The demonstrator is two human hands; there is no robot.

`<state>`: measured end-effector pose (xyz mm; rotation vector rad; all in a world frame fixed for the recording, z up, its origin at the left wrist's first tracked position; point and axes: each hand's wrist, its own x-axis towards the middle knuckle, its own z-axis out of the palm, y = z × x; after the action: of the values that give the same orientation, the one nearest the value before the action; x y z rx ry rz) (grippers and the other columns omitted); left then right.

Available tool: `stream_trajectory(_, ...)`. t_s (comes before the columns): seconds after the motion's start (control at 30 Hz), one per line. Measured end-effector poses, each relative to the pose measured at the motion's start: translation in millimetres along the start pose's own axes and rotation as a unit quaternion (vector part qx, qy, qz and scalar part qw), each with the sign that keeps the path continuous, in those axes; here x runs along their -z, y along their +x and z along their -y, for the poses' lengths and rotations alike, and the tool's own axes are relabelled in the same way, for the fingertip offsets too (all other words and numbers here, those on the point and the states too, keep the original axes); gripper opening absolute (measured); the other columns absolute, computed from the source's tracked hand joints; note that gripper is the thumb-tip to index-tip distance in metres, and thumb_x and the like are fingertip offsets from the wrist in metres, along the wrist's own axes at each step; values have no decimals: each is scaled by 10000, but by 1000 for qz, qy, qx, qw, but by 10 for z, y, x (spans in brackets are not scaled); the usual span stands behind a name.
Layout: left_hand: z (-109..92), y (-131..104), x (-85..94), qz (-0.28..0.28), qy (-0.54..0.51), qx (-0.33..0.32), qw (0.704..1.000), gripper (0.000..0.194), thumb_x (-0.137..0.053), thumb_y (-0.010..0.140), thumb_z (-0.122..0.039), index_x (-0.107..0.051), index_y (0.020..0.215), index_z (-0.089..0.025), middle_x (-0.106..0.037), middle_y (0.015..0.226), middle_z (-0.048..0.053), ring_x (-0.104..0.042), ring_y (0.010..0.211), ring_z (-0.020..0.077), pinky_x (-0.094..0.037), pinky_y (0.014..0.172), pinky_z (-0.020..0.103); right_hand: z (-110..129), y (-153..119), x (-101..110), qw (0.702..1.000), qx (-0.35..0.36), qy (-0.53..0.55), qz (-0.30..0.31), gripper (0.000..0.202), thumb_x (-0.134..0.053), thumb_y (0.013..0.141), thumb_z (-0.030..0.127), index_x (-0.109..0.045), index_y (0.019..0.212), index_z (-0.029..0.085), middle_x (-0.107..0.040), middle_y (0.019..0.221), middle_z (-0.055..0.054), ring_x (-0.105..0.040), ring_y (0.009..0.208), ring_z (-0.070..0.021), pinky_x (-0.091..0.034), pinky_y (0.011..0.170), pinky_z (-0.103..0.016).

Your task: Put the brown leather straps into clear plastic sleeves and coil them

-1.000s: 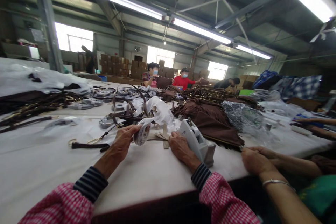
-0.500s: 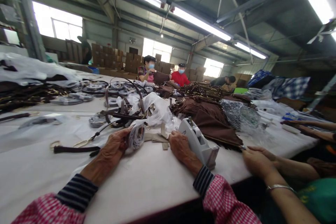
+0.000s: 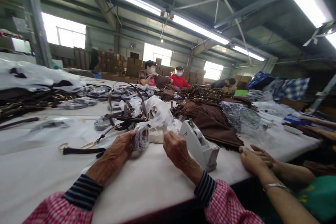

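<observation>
A coiled strap in clear plastic (image 3: 141, 139) is gripped at its left side by my left hand (image 3: 121, 149), just above the white tabletop. My right hand (image 3: 176, 148) has its fingers pressed together beside the grey tape dispenser (image 3: 196, 147); whatever they hold, if anything, is too small to make out. Beige strips (image 3: 157, 135) lie between the hands, partly behind my right fingers. A dark strap with a gold clasp (image 3: 82, 151) rests left of my left hand. Crumpled clear plastic (image 3: 159, 112) sits beyond the coil.
Brown fringed bags (image 3: 210, 122) are piled behind the dispenser. More wrapped straps (image 3: 123, 92) spread over the white table (image 3: 136, 189). At the right, a co-worker's hands (image 3: 257, 161) are near the table edge. Two masked people (image 3: 180, 80) are across the table.
My right hand has moved slightly left, away from the dispenser and over the beige strips. My left hand still holds the wrapped coil. The view has shifted a little.
</observation>
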<state>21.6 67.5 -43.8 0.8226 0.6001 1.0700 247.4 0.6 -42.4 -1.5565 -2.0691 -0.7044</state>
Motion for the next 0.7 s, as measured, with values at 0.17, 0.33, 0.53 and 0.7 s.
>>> stream_trajectory(0.17, -25, 4, 51, -3, 3, 25, 1000, 99, -710, 851, -126, -795, 899, -109, -777, 816, 74, -683, 662, 174, -564, 576, 255, 180, 13, 94, 995, 101, 3, 8, 187, -523, 1010, 90, -654, 956, 212, -666, 904, -51, -575, 830, -207, -375, 690, -313)
stream_trajectory(0.33, -17, 31, 107, -19, 0, 46, 999, 86, -707, 861, -129, -792, 864, -120, -761, 758, 54, -655, 608, 155, -563, 561, 247, 207, 38, 140, 987, 153, -42, 8, 153, -535, 1047, 157, -657, 973, 213, -674, 930, -61, -565, 864, -232, -383, 671, -340)
stream_trajectory(0.53, -18, -16, 28, 18, 24, 32, 999, 85, -767, 796, -160, -776, 856, -102, -755, 811, 83, -676, 700, 183, -573, 650, 272, 303, 110, 25, 983, 182, -28, -8, 125, -542, 1042, 134, -647, 997, 186, -670, 944, -73, -566, 882, -237, -419, 699, -349)
stream_trajectory(0.7, -14, -65, -33, 18, 69, 3, 997, 159, -843, 704, -240, -730, 745, -136, -684, 724, 26, -583, 634, 143, -493, 596, 245, 479, 267, -45, 989, 145, -28, -11, 161, -504, 1062, 170, -638, 975, 192, -675, 973, -72, -584, 876, -245, -409, 635, -349)
